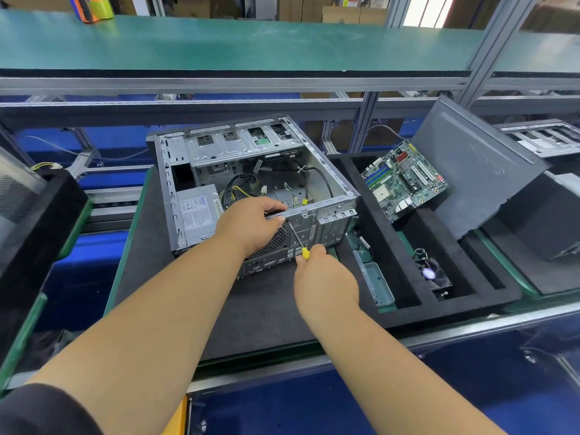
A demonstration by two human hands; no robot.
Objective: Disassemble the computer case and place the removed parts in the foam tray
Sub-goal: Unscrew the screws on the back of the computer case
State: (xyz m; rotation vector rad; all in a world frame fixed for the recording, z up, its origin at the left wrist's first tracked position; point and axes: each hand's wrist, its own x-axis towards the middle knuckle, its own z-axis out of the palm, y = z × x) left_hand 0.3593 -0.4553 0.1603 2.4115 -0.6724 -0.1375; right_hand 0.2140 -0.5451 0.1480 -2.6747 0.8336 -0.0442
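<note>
At centre on the bench (219,309) lies the computer case (251,183), open side up so its rear screws face the person. At three o'clock the foam tray (361,196) holds the motherboard (405,178). The left hand (251,224) curls its grip over the rear rim, likely steadying it; the right hand (323,277) pinches a yellow-handled screwdriver (298,238) against the panel.

1. Bright, even light from overhead; a blown-out window (426,11) glares at the top right
2. Shadows are soft and short, the darkest inside the case (251,183) and under the shelf (219,45)
3. Wide-angle distortion bows the shelf and bench (470,328) edges toward the corners
4. The centre is sharp; the forearms at the bottom edge are stretched and slightly soft
</note>
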